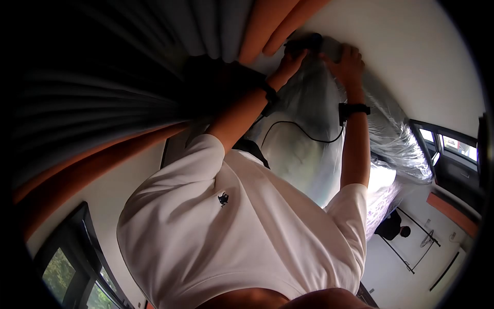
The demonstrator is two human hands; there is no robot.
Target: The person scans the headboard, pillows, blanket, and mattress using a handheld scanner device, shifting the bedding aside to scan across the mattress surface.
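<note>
Touching the dark object (311, 41) with its fingertips, the left hand (293, 63) ends a bent, outstretched arm; I cannot tell whether it is clamped on it. The right hand (350, 66) lies just beside, its thumb and fingers apart at the grey object (332, 49); whether it grips is unclear. Both wrists carry bands, and a black cable (303, 127) runs from the right wristband (354, 109), curving across below the hands.

Dark curtains (221, 31) and orange curtains (272, 26) hang close on the left hand's outer side, leaving little visible room there. Beyond the right hand, a pale wall (406, 46) stretches wide. Crumpled clear sheeting (396, 136) spreads below and outward from the right hand, with a dark-framed window (457, 147) farther out
</note>
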